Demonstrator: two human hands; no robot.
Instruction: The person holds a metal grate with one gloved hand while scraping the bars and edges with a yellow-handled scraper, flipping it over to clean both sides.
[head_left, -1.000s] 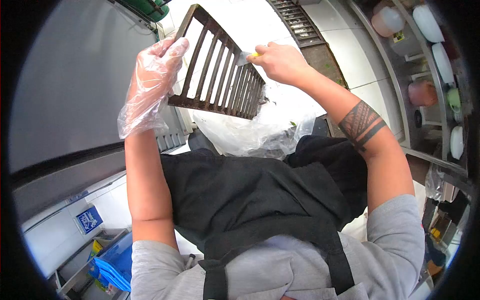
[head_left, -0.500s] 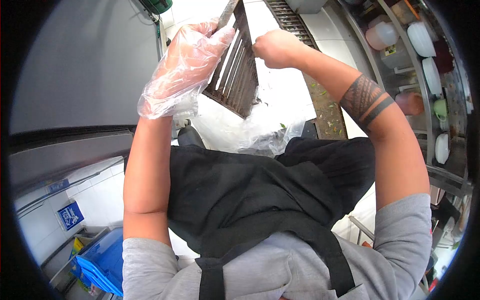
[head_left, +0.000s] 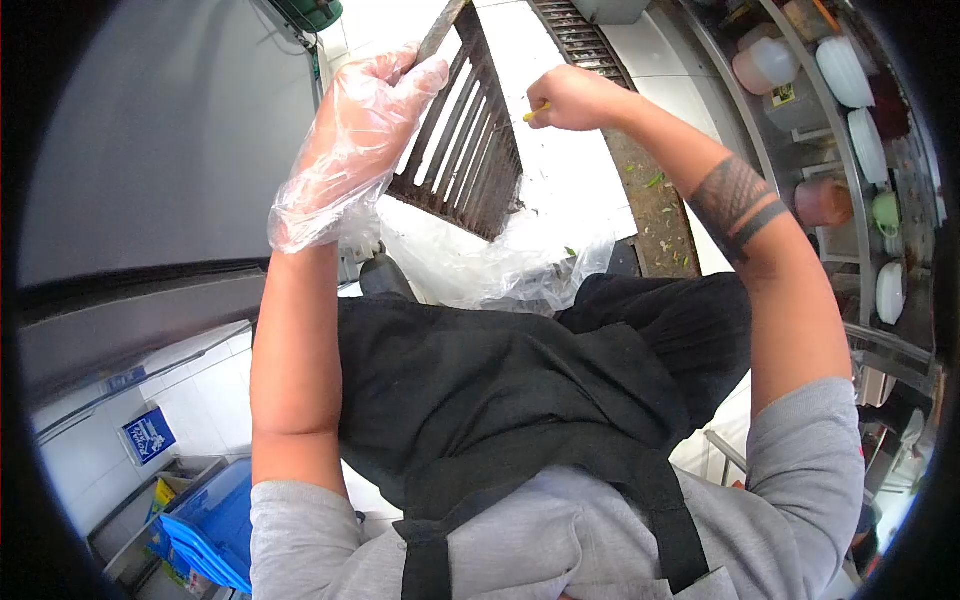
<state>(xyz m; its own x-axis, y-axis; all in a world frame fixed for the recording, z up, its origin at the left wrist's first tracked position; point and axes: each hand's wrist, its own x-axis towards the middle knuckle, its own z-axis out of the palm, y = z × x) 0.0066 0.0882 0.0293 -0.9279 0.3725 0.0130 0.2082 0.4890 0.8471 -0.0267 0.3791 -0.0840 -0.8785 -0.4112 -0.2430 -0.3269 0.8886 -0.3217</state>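
My left hand (head_left: 355,140), in a loose clear plastic glove, is closed on the upper edge of a dirty metal drain grate (head_left: 495,165). The grate stands tilted, its dark, grimy slats facing me and its lower corner near the white floor tiles. To the right of the grate, my bare right hand (head_left: 570,98) is closed around a thin yellow object (head_left: 536,113). Only a short end of it sticks out; the fingers hide the rest, so its kind cannot be made out. A gap separates this hand from the grate.
Crumpled clear plastic (head_left: 480,265) lies on the floor before my knees. A drain channel (head_left: 655,200) with leaf scraps runs at right, with another grate (head_left: 585,45) farther along. Shelves with bowls (head_left: 865,145) stand right, a grey panel (head_left: 170,140) left, blue lids (head_left: 215,525) lower left.
My left hand has shifted slightly left, and the grate has turned to show more of its slats. My right hand has moved a little right; the yellow end now shows.
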